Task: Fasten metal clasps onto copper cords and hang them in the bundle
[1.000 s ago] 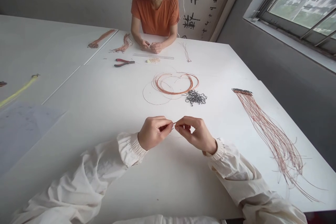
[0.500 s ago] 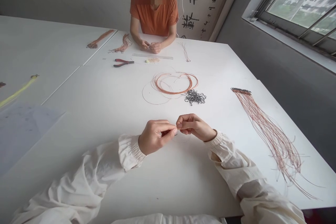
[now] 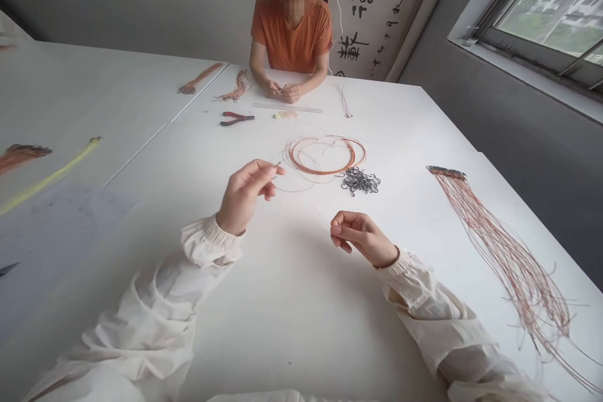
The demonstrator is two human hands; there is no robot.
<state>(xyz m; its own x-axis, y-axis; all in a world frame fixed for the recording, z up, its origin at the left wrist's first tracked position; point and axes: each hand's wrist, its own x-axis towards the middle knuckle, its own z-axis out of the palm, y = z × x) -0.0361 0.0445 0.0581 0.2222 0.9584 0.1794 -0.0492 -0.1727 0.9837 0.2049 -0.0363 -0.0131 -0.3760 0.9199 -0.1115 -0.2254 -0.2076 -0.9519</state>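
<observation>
Two hands now stand well apart, no longer meeting at the fingertips; the left hand (image 3: 244,193) lifts toward the copper wire coil (image 3: 325,157), thumb and forefinger pinched on a thin wire (image 3: 277,165); the right hand (image 3: 362,233) has drawn back, fingers curled, its grip impossible to tell.

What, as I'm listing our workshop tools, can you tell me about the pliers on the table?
The pliers lie flat on the white table, with two slightly spread reddish handles pointing left and a small dark metal head to the right, its jaws apparently shut. They sit just before the ruler, near the seated co-worker. Only the table seems to touch them; finer details are too small to tell.
</observation>
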